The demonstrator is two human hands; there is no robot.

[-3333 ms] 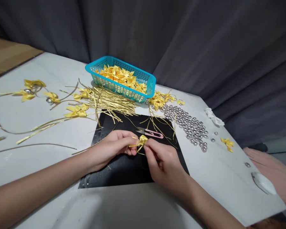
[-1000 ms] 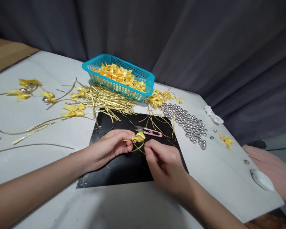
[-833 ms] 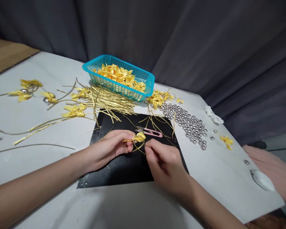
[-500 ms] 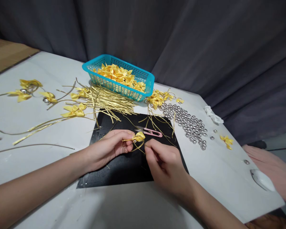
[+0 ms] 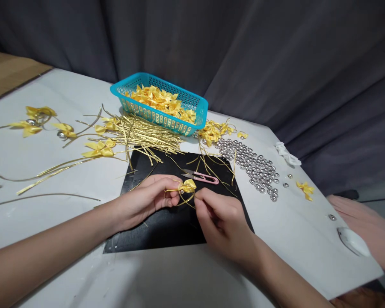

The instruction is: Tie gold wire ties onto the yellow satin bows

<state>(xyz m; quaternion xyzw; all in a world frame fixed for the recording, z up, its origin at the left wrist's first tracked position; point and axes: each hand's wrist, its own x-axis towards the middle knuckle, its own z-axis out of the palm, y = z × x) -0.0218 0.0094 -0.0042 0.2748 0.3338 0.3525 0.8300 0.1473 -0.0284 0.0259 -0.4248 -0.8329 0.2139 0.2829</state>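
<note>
My left hand (image 5: pixel 162 192) is closed, pinching a yellow ribbon bow (image 5: pixel 188 185) and gold cord between thumb and fingers. A small silver piece shows at the bow's base. Thin gold cord (image 5: pixel 186 201) loops below the bow and runs across to my right hand (image 5: pixel 220 214), whose thumb and forefinger are pinched on its end. Both hands are over a black mat (image 5: pixel 167 233). Just beyond the bow lie pink-handled thread snips (image 5: pixel 202 176), apart from both hands.
A turquoise basket (image 5: pixel 165 121) of yellow bows stands at the back. Gold cords (image 5: pixel 147 134) lie in front of it, finished-looking bows (image 5: pixel 99 148) to the left. Silver bell-like pieces (image 5: pixel 248 164) spread at right, near a white cloth (image 5: pixel 288 154) and a white mouse-shaped object (image 5: pixel 353 241).
Both hands hold almost the same pose. The cord loop by the bow has shifted slightly and looks rounder; the other things have stayed put.
</note>
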